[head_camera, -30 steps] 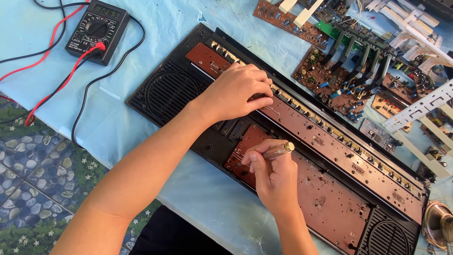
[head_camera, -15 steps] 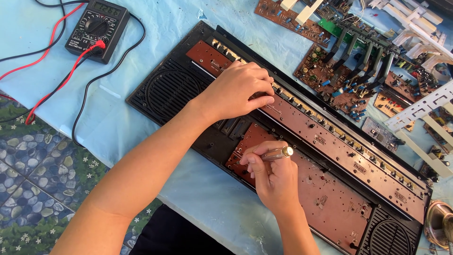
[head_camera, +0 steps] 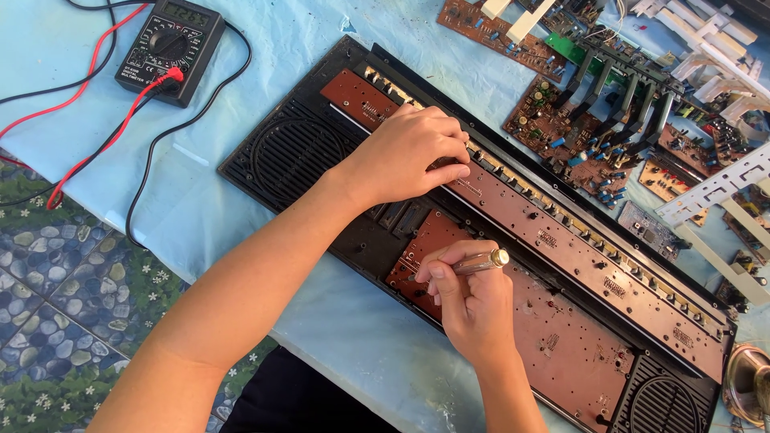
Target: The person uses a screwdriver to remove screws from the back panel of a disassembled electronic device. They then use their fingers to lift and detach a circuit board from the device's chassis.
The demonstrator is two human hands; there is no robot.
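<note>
A long black plastic housing (head_camera: 265, 164) with speaker grilles at both ends lies across the blue table cover. Brown circuit boards (head_camera: 577, 353) sit inside it. My left hand (head_camera: 409, 156) presses flat on the upper board strip near the middle of the housing. My right hand (head_camera: 469, 301) grips a small screwdriver with a clear handle (head_camera: 481, 261), its tip pointing left onto the lower brown board.
A black multimeter (head_camera: 168, 50) with red and black leads lies at the top left. Loose circuit boards (head_camera: 577, 128) and white plastic frames (head_camera: 722, 192) crowd the top right. A round metal speaker part (head_camera: 750, 385) sits at the right edge. Tiled floor shows at the left.
My right hand with the screwdriver has shifted very slightly on the lower board. My left hand stays pressed on the housing.
</note>
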